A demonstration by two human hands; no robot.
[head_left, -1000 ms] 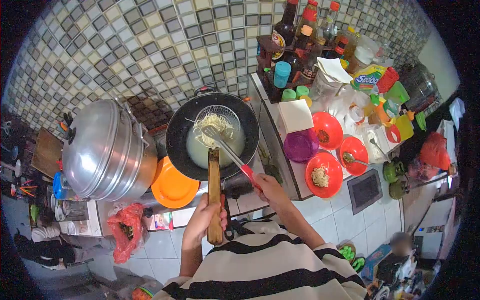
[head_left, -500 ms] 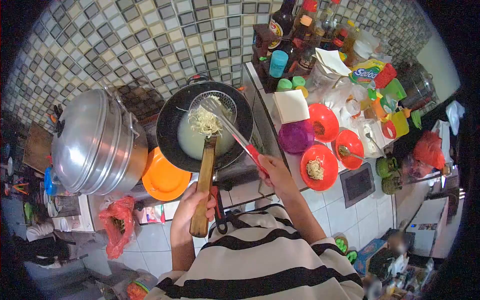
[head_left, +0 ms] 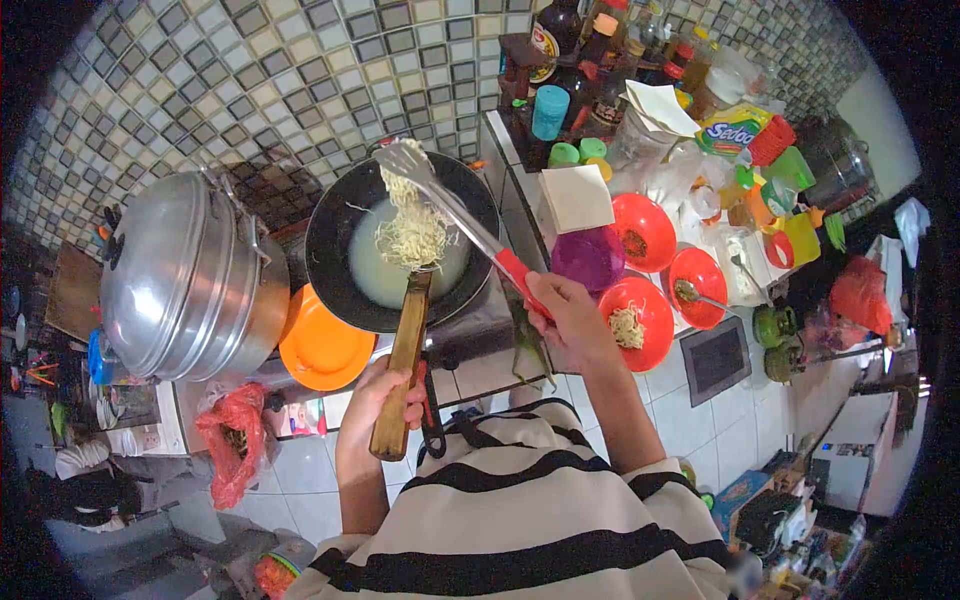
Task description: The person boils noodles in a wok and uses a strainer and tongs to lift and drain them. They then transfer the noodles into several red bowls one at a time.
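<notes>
My left hand (head_left: pixel 378 402) is closed round the wooden handle (head_left: pixel 402 350) of a wire strainer held over a black wok (head_left: pixel 330 265). Pale noodles (head_left: pixel 415 240) lie heaped in the strainer, and cloudy liquid (head_left: pixel 375 275) fills the wok's bottom. With my right hand (head_left: pixel 572 310) I grip metal tongs (head_left: pixel 468 222) by their red handle. A strand bundle hangs from the tongs' slotted tip down to the heap. To the right, a red bowl (head_left: pixel 655 325) contains a portion of noodles. The strainer's mesh is mostly hidden under the noodles.
A large steamer pot (head_left: pixel 190 285) stands left of the wok, with an orange plate (head_left: pixel 325 345) between. Two more red bowls (head_left: pixel 645 215), a purple bowl (head_left: pixel 588 262) and several bottles (head_left: pixel 555 35) crowd the right counter. A tiled wall (head_left: pixel 300 90) rises behind.
The tongs have risen toward the wok's far rim, pulling a bundle of noodles up and away from the heap. My left hand still holds the strainer in about the same place.
</notes>
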